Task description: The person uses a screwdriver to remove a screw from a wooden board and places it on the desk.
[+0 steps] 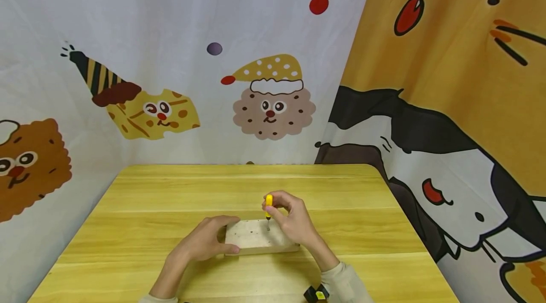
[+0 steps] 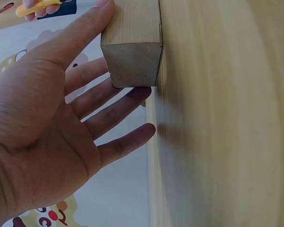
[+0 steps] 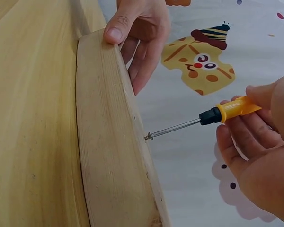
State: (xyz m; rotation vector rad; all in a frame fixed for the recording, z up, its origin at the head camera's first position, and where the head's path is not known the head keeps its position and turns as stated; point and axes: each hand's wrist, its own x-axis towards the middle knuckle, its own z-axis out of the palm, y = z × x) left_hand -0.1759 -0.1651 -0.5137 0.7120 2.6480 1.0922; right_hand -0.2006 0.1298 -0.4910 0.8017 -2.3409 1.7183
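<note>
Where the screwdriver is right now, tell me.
In the head view, the right hand holds the screwdriver upright against a screw on the wooden block.

A yellowish wood-grain table [image 1: 170, 194] bears a pale wooden block [image 1: 250, 241] lying flat on it.

A person's forearms [image 1: 167, 275] reach in from the near side, pale sleeves [image 1: 347, 284] ending short of the wrists [image 1: 325, 253]. The left hand [image 1: 206, 240] forms a wide C, its thumb [image 2: 80, 35] nearest the body, slightly bent fingers [image 2: 114, 112] fanned apart. The right hand [image 1: 295, 218] pinches between thumb [image 3: 262, 95] and fingers [image 3: 250, 135], palm turned toward the left.
</note>
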